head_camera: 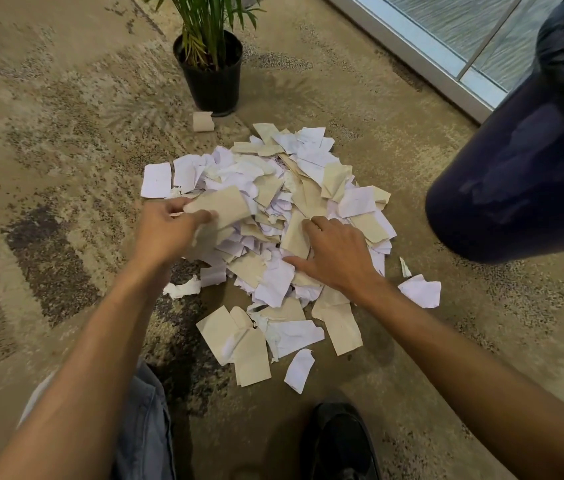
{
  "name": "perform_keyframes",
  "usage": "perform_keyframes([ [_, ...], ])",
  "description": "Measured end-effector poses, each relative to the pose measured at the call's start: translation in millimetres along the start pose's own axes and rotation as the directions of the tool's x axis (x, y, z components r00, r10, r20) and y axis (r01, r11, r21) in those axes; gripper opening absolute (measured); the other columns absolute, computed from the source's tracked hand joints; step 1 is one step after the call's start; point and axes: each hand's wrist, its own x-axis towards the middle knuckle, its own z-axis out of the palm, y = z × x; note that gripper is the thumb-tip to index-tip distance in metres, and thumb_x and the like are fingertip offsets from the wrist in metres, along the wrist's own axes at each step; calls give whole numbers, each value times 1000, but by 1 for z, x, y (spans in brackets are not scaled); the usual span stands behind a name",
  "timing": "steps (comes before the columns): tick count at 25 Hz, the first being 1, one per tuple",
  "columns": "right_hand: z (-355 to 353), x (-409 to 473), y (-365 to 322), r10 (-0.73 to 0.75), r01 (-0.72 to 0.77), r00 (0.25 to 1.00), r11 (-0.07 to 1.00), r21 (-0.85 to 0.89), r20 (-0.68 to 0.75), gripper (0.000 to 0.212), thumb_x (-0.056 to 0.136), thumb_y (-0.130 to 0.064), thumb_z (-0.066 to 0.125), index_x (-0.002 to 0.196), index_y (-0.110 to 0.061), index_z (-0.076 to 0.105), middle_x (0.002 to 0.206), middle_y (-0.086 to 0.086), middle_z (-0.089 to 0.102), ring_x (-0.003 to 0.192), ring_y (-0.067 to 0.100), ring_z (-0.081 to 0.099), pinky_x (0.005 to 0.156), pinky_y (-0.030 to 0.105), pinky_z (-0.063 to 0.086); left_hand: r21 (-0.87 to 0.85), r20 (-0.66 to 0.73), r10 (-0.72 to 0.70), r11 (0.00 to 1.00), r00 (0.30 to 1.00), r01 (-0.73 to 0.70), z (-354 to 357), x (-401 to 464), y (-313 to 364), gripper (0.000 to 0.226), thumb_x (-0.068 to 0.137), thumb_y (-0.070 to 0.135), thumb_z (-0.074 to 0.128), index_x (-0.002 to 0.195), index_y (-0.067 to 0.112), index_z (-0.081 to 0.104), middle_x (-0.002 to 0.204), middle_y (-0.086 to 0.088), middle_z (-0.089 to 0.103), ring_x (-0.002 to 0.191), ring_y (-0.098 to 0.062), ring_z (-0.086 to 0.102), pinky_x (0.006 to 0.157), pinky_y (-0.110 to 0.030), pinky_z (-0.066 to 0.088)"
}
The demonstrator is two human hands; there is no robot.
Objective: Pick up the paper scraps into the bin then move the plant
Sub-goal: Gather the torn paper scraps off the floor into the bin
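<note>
Fingers (200, 216) of the left hand (166, 233) pinch tan scraps; right hand (336, 254) lies spread on the paper pile (273, 216), nearer the bin (523, 174) at right of the frame.

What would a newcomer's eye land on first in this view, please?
A big heap of white and tan paper scraps in the middle of the carpet, with both hands on it: the left hand grips a tan piece, the right hand lies spread. A dark bin stands right, a potted plant behind.
</note>
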Motion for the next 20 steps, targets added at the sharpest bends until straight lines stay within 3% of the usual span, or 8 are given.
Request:
perform_keyframes([
  [4, 2, -1, -9, -10, 9, 1000, 999, 53, 11, 39, 93, -47, 52, 104, -9, 56, 100, 6, 63, 87, 30, 62, 57, 30, 29, 127, 34, 58, 990, 998, -62, 16, 3, -13, 12, 82, 21, 74, 88, 11, 71, 87, -7, 67, 72, -22, 62, 54, -28, 49],
  [7, -4, -7, -7, 15, -4, 997, 988, 152, -72, 22, 94, -26, 54, 96, -4, 60, 90, 12, 64, 77, 37, 62, 56, 31, 31, 200, 1, 129, 972, 992, -126, 20, 0, -13, 8, 81, 20, 74, 86, 16, 70, 84, -7, 71, 71, -22, 67, 58, -35, 55],
  [10, -21, -14, 1, 134, -69, 975, 939, 336, -176, 17, 92, -15, 55, 89, -1, 64, 79, 14, 65, 68, 37, 60, 55, 35, 41, 217, -40, 177, 962, 983, -164, 19, -7, -6, 6, 80, 18, 76, 82, 15, 70, 79, -5, 71, 66, -19, 66, 62, -39, 57],
  [13, -43, -21, 8, 325, -131, 915, 799, 587, -238, 21, 91, -16, 60, 75, -2, 63, 63, 10, 62, 56, 27, 56, 53, 41, 46, 166, -71, 226, 963, 972, -212, 14, -17, 9, 11, 76, 17, 79, 74, 20, 69, 78, -6, 71, 70, -24, 67, 66, -44, 57],
  [17, -86, -32, 23, 467, -123, 870, 522, 844, -162, 16, 89, -18, 67, 98, -5, 70, 88, 3, 74, 81, 16, 71, 75, 43, 59, 49, -85, 297, 954, 951, -294, 23, -43, 46, 17, 72, 20, 82, 75, 27, 67, 82, 2, 68, 79, -18, 65, 69, -38, 55],
  [20, -137, -46, 44, 505, -10, 815, 503, 864, -285, 28, 86, -18, 73, 113, -25, 65, 87, -23, 70, 85, 0, 70, 76, 35, 61, -126, -12, 344, 931, 939, -343, 47, -63, 92, 18, 70, 14, 83, 78, 22, 70, 86, 2, 70, 84, -15, 66, 70, -31, 55],
])
